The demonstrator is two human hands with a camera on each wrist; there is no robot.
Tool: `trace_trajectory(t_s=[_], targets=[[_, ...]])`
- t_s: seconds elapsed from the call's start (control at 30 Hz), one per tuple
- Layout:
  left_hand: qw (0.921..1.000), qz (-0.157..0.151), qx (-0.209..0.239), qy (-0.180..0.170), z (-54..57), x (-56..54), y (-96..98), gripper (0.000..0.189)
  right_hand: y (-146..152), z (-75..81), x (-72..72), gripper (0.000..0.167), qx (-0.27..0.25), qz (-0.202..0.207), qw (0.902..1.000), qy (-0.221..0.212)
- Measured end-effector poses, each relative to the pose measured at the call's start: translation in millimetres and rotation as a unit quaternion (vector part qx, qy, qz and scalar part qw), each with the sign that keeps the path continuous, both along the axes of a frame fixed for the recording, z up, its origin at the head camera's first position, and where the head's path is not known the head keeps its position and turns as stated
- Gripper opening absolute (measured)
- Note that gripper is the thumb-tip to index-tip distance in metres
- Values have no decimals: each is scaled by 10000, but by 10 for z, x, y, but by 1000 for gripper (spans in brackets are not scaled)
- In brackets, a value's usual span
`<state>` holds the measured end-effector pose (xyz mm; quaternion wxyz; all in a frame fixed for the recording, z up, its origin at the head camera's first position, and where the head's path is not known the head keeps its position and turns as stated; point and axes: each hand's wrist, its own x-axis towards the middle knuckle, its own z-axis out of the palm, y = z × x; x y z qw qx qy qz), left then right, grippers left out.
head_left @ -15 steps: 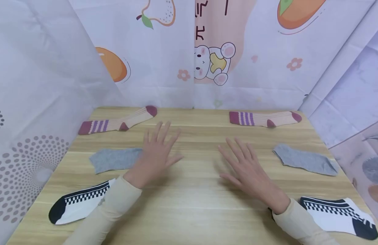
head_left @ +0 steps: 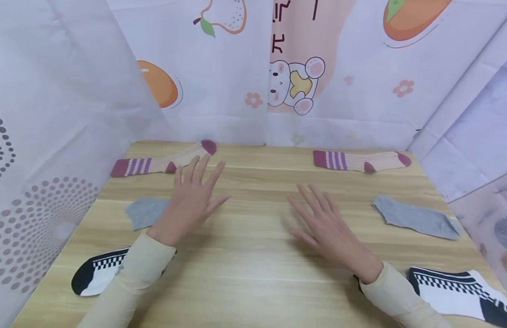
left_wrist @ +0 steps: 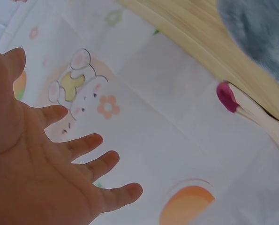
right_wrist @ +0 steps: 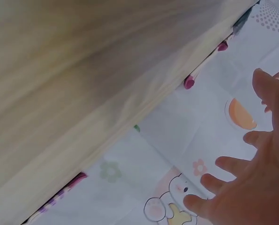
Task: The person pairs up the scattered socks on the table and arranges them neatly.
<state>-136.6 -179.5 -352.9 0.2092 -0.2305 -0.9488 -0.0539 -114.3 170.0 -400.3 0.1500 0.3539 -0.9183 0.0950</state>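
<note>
My left hand (head_left: 188,200), its fingers spread, hovers over the left half of the table and holds nothing. Beneath its wrist a grey sock (head_left: 146,212) is partly covered, and its fingertips overlap a pink sock with purple stripes (head_left: 157,165). A black-and-white checkered sock (head_left: 99,273) is half hidden by the left sleeve. My right hand (head_left: 329,228) also hangs with fingers spread and nothing in it, right of the middle. Beyond it lies a second striped pink sock (head_left: 356,161). To its right are another grey sock (head_left: 415,217) and another checkered sock (head_left: 450,291).
The wooden table (head_left: 253,255) ends at a white printed curtain (head_left: 220,123) along the back. Similar cloth (head_left: 73,136) stands at the left side, and a marbled sheet (head_left: 487,132) hangs at the right.
My left hand has shifted left and slightly away from me, covering more of the grey sock. The right hand has barely moved. The head view has turned slightly left.
</note>
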Motion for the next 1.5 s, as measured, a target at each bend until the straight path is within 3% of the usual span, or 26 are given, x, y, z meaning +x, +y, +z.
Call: trace_trajectory(t_s=[0.2,0.3,0.43,0.5,0.77,1.13,1.33,1.5], targets=[[9998,101,-36,148,36,-116,-153,72,-165,38,-82,79,143,62,9998,-124],[9997,225,49,-9,56,-160,-248,70,-267,57,-128,78,152,166,9996,-150],[9975,445,213,-513,92,-166,-362,70,-368,61,-172,77,164,279,9993,-179],[9965,530,231,-606,106,-170,-414,71,-406,56,-188,76,187,321,9992,-164],[9954,634,460,-558,114,-203,-601,70,-545,69,-271,76,196,549,9983,58],[9907,673,786,-889,182,-280,-841,69,-800,171,-484,77,338,739,9964,256],[9855,788,1194,-914,284,-295,-1074,66,-942,219,-570,75,321,831,9959,128],[9825,965,1187,-1060,278,-343,-1288,66,-1053,235,-694,81,336,947,9949,96]])
